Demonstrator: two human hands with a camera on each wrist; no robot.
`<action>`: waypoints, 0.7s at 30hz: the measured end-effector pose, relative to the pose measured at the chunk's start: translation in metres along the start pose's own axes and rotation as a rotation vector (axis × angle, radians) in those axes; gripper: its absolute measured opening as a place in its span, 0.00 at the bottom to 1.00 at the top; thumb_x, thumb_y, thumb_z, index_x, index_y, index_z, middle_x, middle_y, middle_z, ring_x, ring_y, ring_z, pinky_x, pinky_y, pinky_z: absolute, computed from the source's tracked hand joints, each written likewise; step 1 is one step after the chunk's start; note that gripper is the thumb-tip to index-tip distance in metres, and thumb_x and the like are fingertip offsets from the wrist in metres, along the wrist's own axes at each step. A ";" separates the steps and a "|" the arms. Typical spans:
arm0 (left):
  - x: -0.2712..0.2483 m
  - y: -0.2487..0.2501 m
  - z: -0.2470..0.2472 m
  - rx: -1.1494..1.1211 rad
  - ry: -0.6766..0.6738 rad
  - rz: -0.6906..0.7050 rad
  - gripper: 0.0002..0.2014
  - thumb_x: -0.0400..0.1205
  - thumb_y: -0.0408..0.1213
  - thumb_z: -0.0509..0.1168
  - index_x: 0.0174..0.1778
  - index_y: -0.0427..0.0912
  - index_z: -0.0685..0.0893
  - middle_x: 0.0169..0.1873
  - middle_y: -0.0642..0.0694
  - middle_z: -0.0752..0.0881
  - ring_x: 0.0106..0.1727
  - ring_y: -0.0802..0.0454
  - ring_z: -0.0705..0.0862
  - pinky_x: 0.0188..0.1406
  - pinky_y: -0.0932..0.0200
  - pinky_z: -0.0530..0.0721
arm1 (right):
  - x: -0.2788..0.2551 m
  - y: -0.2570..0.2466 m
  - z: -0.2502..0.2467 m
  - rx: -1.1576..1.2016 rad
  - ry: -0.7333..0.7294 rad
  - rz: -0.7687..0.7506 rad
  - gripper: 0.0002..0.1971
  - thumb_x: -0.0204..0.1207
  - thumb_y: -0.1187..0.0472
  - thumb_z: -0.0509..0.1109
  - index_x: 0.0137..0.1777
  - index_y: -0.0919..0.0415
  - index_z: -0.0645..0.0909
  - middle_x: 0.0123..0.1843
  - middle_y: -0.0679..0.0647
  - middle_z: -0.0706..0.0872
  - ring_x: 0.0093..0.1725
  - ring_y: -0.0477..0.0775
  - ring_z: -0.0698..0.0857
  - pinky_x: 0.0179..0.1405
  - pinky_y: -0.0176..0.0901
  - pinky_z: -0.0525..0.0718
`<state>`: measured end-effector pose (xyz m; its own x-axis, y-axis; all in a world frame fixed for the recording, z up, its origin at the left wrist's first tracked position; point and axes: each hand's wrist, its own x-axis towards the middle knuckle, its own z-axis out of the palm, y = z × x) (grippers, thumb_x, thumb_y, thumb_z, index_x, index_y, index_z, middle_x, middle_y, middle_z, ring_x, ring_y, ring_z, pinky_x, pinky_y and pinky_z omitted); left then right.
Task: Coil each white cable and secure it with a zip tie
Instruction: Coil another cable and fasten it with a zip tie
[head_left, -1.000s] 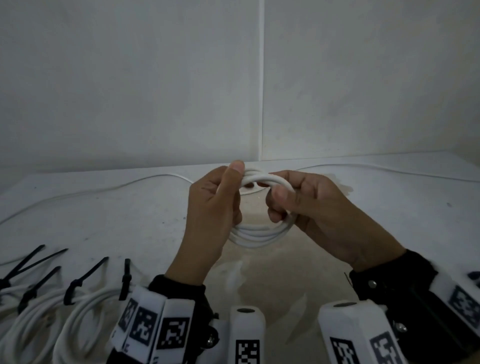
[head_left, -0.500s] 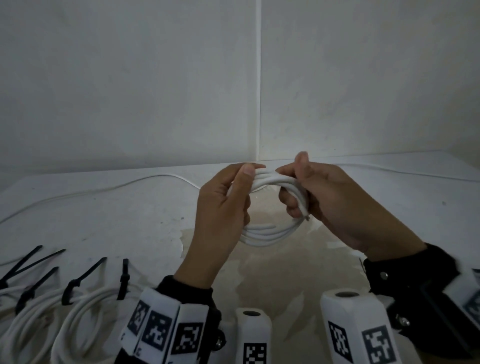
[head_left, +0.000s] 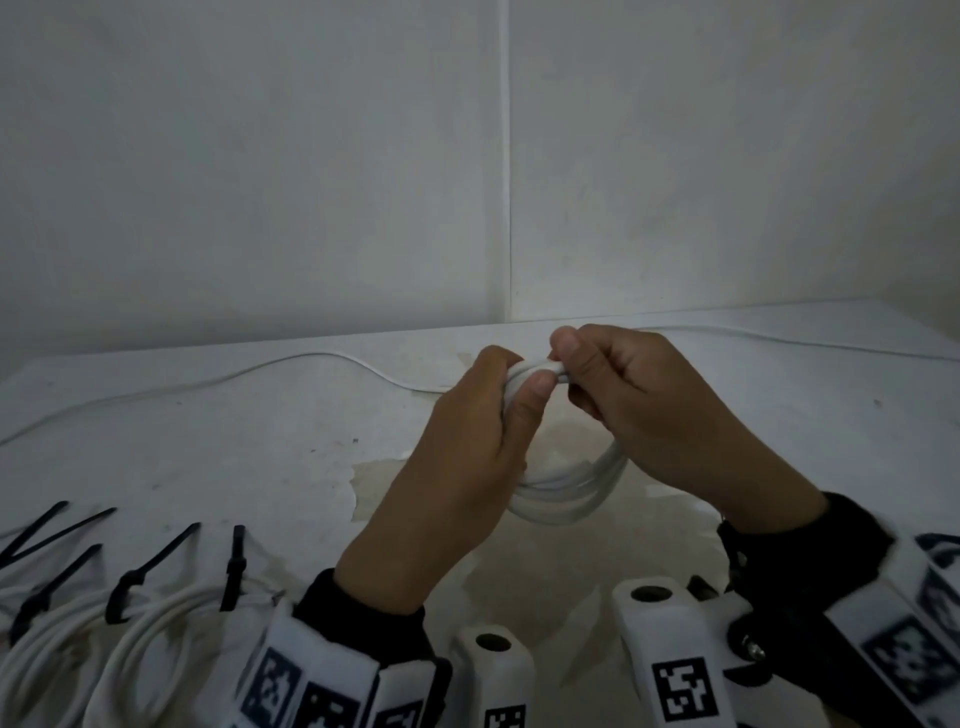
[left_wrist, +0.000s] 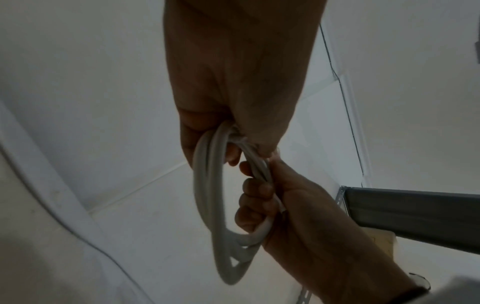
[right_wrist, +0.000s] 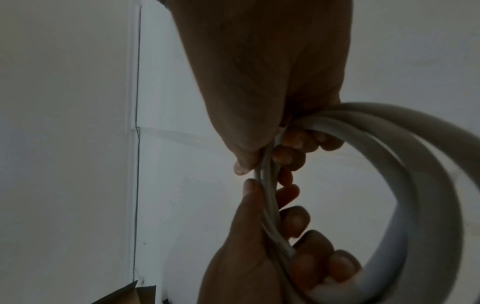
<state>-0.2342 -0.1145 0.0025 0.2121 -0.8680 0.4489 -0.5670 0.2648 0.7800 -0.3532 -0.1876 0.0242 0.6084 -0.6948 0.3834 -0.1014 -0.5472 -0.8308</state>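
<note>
I hold a coiled white cable (head_left: 571, 493) upright above the table, its loops hanging below both hands. My left hand (head_left: 467, 441) grips the top left of the coil, thumb pressed on the strands. My right hand (head_left: 649, 410) pinches the top of the coil just beside that thumb, fingers curled round the loops. In the left wrist view my left hand (left_wrist: 228, 92) clasps the coil (left_wrist: 207, 205), and my right hand (left_wrist: 291, 216) holds its other side. In the right wrist view the coil (right_wrist: 420, 185) curves right of my right hand (right_wrist: 265, 82); my left hand (right_wrist: 246, 246) grips the strands below.
Finished white coils (head_left: 130, 639) bound with black zip ties (head_left: 234, 566) lie at the table's front left. A loose white cable (head_left: 311, 357) trails across the back of the table (head_left: 234, 441); another (head_left: 779, 340) runs at the back right. Walls meet in a corner behind.
Both hands have carried the coil a little to the right. My right hand has shifted from the coil's right side to its top, and now pinches beside the left thumb.
</note>
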 end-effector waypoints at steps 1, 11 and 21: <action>0.000 0.000 0.000 -0.013 0.004 -0.006 0.12 0.73 0.58 0.49 0.39 0.56 0.70 0.25 0.55 0.74 0.27 0.59 0.78 0.26 0.68 0.78 | 0.000 0.000 0.000 0.004 -0.005 -0.005 0.20 0.70 0.41 0.53 0.28 0.56 0.72 0.19 0.44 0.71 0.21 0.42 0.68 0.23 0.27 0.67; 0.003 0.003 -0.002 -0.168 0.279 -0.038 0.13 0.78 0.52 0.56 0.34 0.49 0.75 0.20 0.54 0.76 0.17 0.60 0.73 0.17 0.64 0.73 | 0.001 0.000 0.007 0.131 -0.064 -0.038 0.16 0.70 0.44 0.57 0.45 0.53 0.81 0.25 0.45 0.77 0.23 0.40 0.76 0.25 0.28 0.73; 0.004 0.009 -0.011 -0.629 -0.076 -0.349 0.18 0.85 0.39 0.50 0.33 0.37 0.76 0.19 0.48 0.79 0.27 0.51 0.86 0.35 0.59 0.88 | 0.003 0.013 -0.001 -0.100 0.019 -0.175 0.05 0.74 0.46 0.57 0.41 0.39 0.74 0.28 0.35 0.79 0.29 0.38 0.77 0.29 0.26 0.72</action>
<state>-0.2296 -0.1113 0.0162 0.2286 -0.9667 0.1147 0.0942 0.1392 0.9858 -0.3538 -0.1970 0.0154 0.6084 -0.5934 0.5270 -0.0735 -0.7033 -0.7071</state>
